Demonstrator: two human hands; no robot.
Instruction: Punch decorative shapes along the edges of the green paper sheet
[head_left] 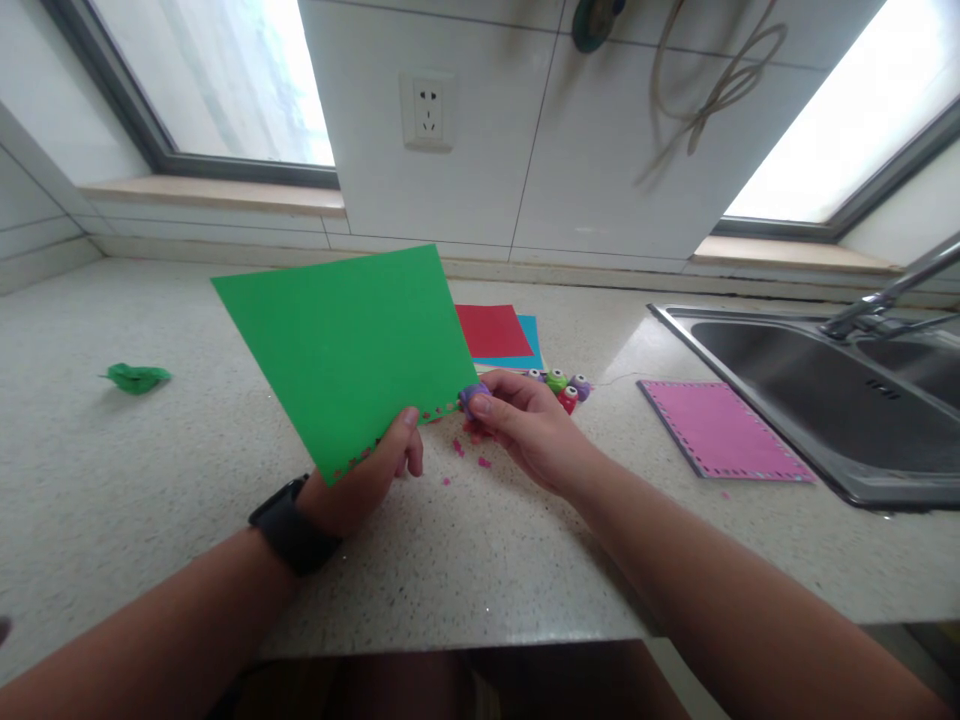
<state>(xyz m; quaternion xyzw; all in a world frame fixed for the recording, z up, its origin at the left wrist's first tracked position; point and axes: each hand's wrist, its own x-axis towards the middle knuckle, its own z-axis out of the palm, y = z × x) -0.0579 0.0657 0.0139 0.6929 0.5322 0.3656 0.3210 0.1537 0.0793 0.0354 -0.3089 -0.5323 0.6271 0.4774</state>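
Observation:
My left hand (371,475) holds a green paper sheet (345,345) by its lower edge, tilted up above the counter. A row of small punched holes runs along that lower edge. My right hand (525,420) grips a small purple paper punch (471,395) clamped on the sheet's lower right corner. Tiny pink paper bits (469,455) lie on the counter below the hands.
Several small colourful punches (561,385) sit just right of my right hand. Red paper (491,330) over blue paper (532,340) lies behind. A pink punched sheet (720,430) lies beside the steel sink (825,390). A green scrap (136,377) lies far left.

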